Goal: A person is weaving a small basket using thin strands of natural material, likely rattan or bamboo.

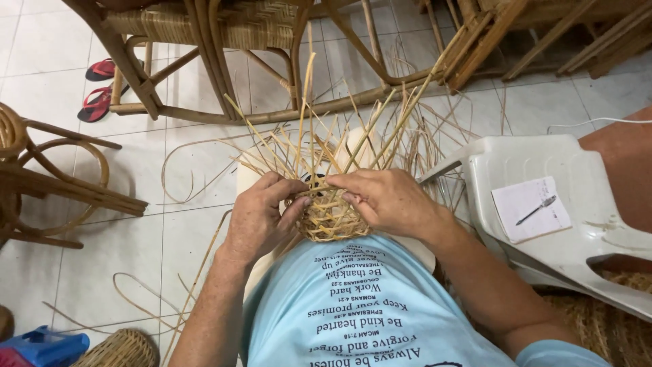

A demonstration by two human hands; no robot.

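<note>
Centre frame: small half-woven straw-coloured cane basket (328, 216), loose strips fanning upward. Left hand (261, 217) grips its left side, fingers closed; right hand (387, 200) pinches a strip at the rim. Judged: side-weaving stage; next pass requires threading between uprights.

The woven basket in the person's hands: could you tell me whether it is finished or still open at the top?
Still open: loose strips fan upward, unwoven, from the small woven basket, which the left hand and right hand grip on either side.
</note>
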